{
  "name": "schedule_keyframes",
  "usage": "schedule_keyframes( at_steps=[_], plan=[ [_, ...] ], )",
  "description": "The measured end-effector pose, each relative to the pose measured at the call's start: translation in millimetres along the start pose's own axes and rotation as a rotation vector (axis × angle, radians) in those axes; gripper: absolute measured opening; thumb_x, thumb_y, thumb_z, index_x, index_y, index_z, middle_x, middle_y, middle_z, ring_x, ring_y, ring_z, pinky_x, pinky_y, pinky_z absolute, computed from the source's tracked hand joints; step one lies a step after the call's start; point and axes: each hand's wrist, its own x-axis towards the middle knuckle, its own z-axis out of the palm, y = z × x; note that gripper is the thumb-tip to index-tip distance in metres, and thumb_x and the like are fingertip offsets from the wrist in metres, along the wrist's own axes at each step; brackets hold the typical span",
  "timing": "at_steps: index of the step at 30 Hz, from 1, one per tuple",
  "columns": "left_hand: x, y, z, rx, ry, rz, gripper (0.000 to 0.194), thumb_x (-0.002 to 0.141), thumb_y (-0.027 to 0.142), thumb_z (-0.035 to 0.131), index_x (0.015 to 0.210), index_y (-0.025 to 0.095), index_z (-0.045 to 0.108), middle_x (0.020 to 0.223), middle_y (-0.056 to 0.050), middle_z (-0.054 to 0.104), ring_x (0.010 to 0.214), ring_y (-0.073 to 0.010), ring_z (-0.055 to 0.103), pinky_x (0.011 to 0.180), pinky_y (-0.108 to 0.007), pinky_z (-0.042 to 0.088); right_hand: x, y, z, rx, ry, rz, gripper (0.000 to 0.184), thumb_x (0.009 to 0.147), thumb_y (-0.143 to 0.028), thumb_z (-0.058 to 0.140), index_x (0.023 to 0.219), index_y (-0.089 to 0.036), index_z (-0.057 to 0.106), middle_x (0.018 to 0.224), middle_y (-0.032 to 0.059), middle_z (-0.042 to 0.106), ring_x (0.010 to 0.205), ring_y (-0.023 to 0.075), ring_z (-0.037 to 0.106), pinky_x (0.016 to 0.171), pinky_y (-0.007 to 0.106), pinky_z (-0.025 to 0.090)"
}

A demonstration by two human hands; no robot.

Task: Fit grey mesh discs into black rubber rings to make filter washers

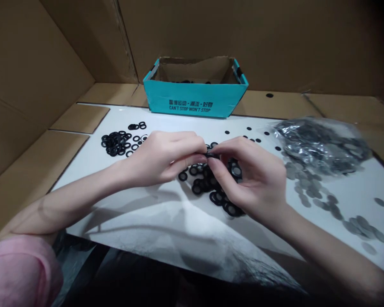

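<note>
My left hand (176, 154) and my right hand (256, 177) meet over the middle of the white board, fingertips pinched together. Between them is a small black ring (213, 156), mostly covered by the fingers; whether a disc sits in it I cannot tell. Just below and behind my right hand lies a pile of black rings with grey discs in their centres (197, 186). Left of my left hand is a heap of open black rings (115, 144), with a few loose ones beside it. Thin grey round discs (310, 185) are scattered to the right of my right hand.
A teal cardboard box (195, 96) with dark pieces inside stands at the back of the white board (141, 217). At the right lies a clear plastic bag (323, 143) of dark discs. Small black discs (258, 140) dot the board. Tall cardboard walls (243, 38) enclose it.
</note>
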Motion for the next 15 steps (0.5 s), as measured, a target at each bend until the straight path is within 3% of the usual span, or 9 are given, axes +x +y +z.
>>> schedule_keyframes(
  at_steps=[15],
  plan=[
    [-1.4,-6.5,-4.3,-0.183,-0.037,0.048,0.014,0.092,0.016,0.056,0.082,0.017,0.065,0.072,-0.003,0.07,0.06,-0.0103,0.06,0.058,-0.019,0.044,1.1,1.3,-5.2,-0.004,-0.046,-0.069,0.011,0.084,-0.01,0.059,0.083,-0.02,0.059,0.071,0.0021,0.061,0.062,0.0134,0.056,0.056,0.028,0.045]
  ],
)
